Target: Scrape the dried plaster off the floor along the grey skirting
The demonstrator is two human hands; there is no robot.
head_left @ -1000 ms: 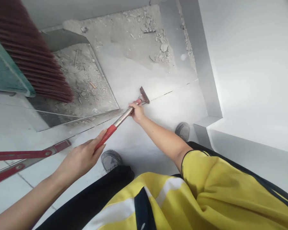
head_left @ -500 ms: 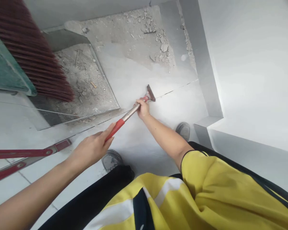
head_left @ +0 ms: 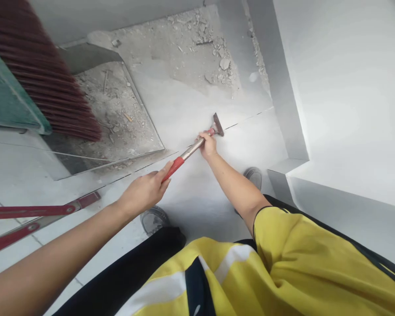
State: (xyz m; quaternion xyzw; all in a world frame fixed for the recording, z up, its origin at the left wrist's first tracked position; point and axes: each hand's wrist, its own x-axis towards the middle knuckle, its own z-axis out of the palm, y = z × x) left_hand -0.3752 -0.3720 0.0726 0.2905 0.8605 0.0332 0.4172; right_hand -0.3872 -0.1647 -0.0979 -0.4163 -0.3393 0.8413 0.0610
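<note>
Both my hands hold a long-handled floor scraper [head_left: 191, 152] with a metal shaft, red grip and dark blade. My left hand [head_left: 145, 191] grips the red handle end. My right hand [head_left: 208, 145] holds the shaft just behind the blade [head_left: 218, 124], which rests on the pale tiled floor [head_left: 246, 140] at a thin joint line. Beyond the blade lies a patch of dusty bare concrete with rubble [head_left: 213, 61].
A metal dustpan [head_left: 118, 118] full of dust and chips lies at left, with a red-bristled broom [head_left: 42, 74] over it. A red level bar [head_left: 36, 210] lies at far left. A white wall and skirting [head_left: 283, 101] run along the right. My shoes [head_left: 153, 218] stand below.
The scraper blade has slid forward and to the right along the floor joint, and both my hands have followed it, still gripping the handle.
</note>
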